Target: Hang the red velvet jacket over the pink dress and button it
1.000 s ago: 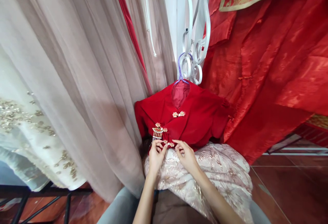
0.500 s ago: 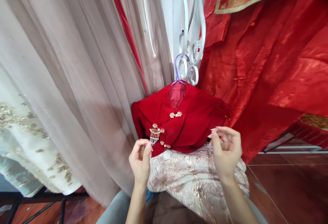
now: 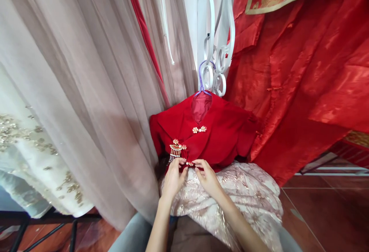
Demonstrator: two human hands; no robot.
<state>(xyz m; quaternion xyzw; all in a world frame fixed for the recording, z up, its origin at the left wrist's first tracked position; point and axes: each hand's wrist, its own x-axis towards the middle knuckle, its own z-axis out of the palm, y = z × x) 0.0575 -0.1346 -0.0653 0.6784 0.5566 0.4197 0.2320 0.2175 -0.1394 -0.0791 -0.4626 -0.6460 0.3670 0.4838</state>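
A red velvet jacket [image 3: 221, 140] hangs in front of me on a purple hanger [image 3: 201, 75]. Flower-shaped jewelled clasps [image 3: 199, 129] fasten its front, and a fan-shaped brooch with bead tassels [image 3: 175, 150] sits at the left. Both hands are at the bottom hem, either side of the lower jewelled clasp [image 3: 189, 164]. The fingers of my left hand [image 3: 173, 178] are on the cloth just under the brooch, thumb by the hem. My right hand [image 3: 208, 178] pinches the hem right of the clasp. What lies between the fingertips is partly hidden.
A pale patterned fabric with gold thread [image 3: 248, 194] spreads over my lap below the jacket. Greyish-pink sheer drapes [image 3: 95, 90] hang at left, red satin garments [image 3: 300, 82] at right. A white scrolled metal stand [image 3: 220, 84] carries the hanger. Reddish floor tiles [image 3: 331, 209] show at lower right.
My hands have come together at the lower clasp: the right moved left from the jacket's right side, the left moved slightly right from the brooch tassels. The view shifted a little.
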